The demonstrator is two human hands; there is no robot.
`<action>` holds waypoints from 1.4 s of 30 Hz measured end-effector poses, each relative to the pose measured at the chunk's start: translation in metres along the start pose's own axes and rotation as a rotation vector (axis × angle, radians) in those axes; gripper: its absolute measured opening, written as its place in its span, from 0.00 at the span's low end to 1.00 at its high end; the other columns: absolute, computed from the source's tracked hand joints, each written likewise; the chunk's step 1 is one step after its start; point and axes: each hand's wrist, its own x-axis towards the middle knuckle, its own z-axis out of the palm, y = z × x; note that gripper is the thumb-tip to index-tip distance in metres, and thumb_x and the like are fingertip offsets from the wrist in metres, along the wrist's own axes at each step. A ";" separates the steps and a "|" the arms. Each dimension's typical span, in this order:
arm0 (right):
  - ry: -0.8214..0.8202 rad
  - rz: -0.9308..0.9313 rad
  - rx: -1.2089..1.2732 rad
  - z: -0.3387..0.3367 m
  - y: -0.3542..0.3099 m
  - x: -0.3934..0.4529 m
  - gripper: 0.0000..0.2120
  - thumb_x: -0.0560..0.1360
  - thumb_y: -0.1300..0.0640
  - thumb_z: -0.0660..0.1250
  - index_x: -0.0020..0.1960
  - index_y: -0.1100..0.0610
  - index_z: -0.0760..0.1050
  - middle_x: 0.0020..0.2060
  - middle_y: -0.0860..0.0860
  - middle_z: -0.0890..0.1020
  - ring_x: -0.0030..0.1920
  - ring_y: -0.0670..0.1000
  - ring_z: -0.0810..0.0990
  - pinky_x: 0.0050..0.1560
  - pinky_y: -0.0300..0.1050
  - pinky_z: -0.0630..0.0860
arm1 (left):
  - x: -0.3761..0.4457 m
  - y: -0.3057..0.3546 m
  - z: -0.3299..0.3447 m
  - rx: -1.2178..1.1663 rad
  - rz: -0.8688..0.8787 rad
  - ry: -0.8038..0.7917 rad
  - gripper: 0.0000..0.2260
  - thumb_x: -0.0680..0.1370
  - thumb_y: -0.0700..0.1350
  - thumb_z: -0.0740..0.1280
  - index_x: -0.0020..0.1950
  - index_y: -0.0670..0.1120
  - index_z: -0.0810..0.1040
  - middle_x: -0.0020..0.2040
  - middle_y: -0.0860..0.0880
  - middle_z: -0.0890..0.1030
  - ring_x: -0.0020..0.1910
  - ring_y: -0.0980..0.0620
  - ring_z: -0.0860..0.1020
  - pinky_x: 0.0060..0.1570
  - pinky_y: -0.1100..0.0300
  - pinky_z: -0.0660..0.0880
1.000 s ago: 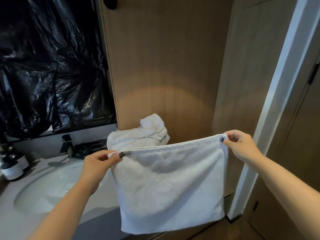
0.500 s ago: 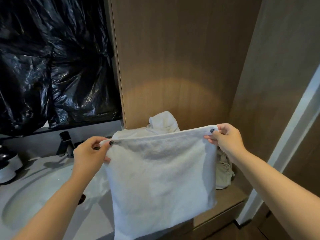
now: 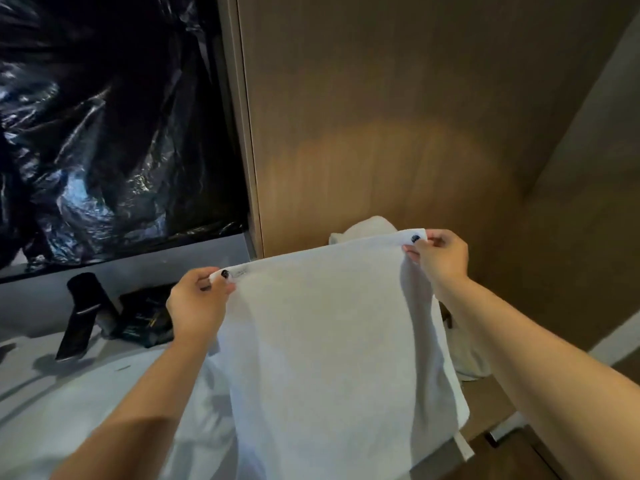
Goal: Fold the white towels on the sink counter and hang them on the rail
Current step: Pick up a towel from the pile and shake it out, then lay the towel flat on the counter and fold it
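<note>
Towel, held: white towel hanging in the air in front of the person, stretched flat between both hands by its two upper corners; upper edge slopes, right corner higher than left; lower part drops out of the bottom of the view; a narrow loop tab hangs at its lower right edge.
Left hand: left hand pinches the upper left corner, fingers curled around the hem, thumb with dark nail polish pressed on the front of the cloth.
Right hand: right hand pinches the upper right corner, thumb and curled fingers closed on the hem, dark nail showing at the edge.
Towels, remaining: crumpled white pile behind the held towel, against the wooden panel, mostly hidden; more pale cloth shows low at the right, just beside the held towel's right edge.
Sink counter: pale counter at the lower left, below the left forearm.
Faucet: black faucet standing on the counter, left of the left hand.
Dark item: black object between faucet and left hand; kind cannot be told.
Plastic sheet: glossy black plastic covering the wall area above the counter.
Wooden panel: brown wood wall behind the towels, lit by a warm patch.
</note>
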 end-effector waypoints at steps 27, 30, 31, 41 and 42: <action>-0.446 -0.950 -0.966 0.056 0.101 -0.003 0.38 0.78 0.34 0.52 0.81 0.53 0.47 0.80 0.52 0.46 0.80 0.55 0.41 0.76 0.60 0.38 | -0.039 -0.060 0.075 0.698 0.710 -0.413 0.30 0.80 0.58 0.52 0.80 0.45 0.58 0.80 0.46 0.56 0.80 0.49 0.52 0.77 0.55 0.44; -0.483 -0.844 -0.969 0.047 0.096 0.010 0.38 0.80 0.35 0.49 0.81 0.53 0.41 0.80 0.51 0.42 0.79 0.51 0.36 0.77 0.58 0.37 | -0.043 -0.056 0.076 0.706 0.689 -0.426 0.30 0.80 0.57 0.51 0.80 0.45 0.57 0.80 0.46 0.55 0.80 0.49 0.50 0.77 0.54 0.43; -0.507 -0.817 -0.973 0.045 0.092 0.012 0.37 0.80 0.36 0.48 0.81 0.54 0.39 0.80 0.51 0.41 0.79 0.50 0.35 0.77 0.59 0.37 | -0.044 -0.052 0.075 0.712 0.684 -0.435 0.30 0.80 0.57 0.50 0.80 0.45 0.56 0.81 0.46 0.54 0.80 0.49 0.49 0.77 0.54 0.43; -0.679 -1.030 -0.793 0.010 0.127 -0.128 0.26 0.80 0.54 0.54 0.77 0.61 0.63 0.78 0.56 0.61 0.79 0.55 0.52 0.77 0.58 0.52 | -0.148 -0.058 0.069 0.522 0.739 -0.410 0.23 0.81 0.46 0.54 0.75 0.39 0.65 0.78 0.39 0.60 0.79 0.40 0.54 0.77 0.41 0.49; -0.710 -1.036 -0.820 0.006 0.135 -0.125 0.27 0.80 0.53 0.55 0.76 0.61 0.63 0.77 0.56 0.61 0.79 0.55 0.54 0.77 0.58 0.54 | -0.151 -0.064 0.070 0.556 0.740 -0.407 0.23 0.81 0.46 0.55 0.75 0.39 0.66 0.77 0.38 0.61 0.78 0.40 0.56 0.76 0.39 0.52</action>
